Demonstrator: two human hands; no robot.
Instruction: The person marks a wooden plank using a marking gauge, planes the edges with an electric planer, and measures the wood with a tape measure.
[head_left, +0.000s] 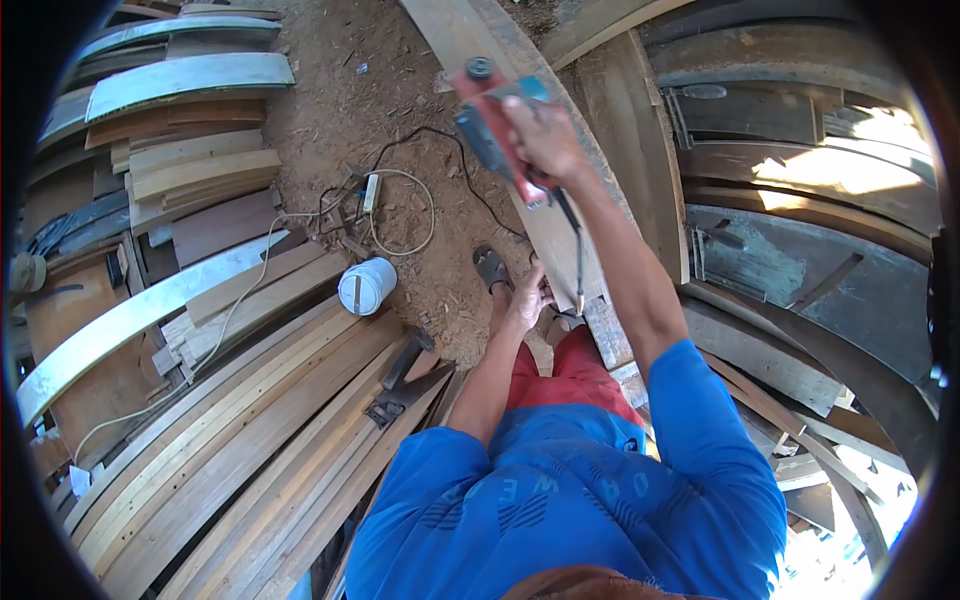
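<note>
My right hand (545, 138) is closed round the handle of a red and teal electric planer (484, 138), which rests on a long wooden plank (548, 232). Motion slightly blurs the hand and the tool. A black cord (579, 250) trails from the planer's rear along the plank toward me. Lower down, my left hand (528, 300) is at the left edge of the plank near its close end, its fingers curled against the edge. Part of its grip is hard to make out. The plank lies on a rough, thicker beam (607, 335).
Stacked boards (205, 170) line the left side, with long planks (250, 440) nearer me. A white bucket (367, 287) stands beside them. A power strip (372, 192) and loose cables lie on the shaving-strewn dirt floor (335, 80). More timber (770, 170) is piled at right.
</note>
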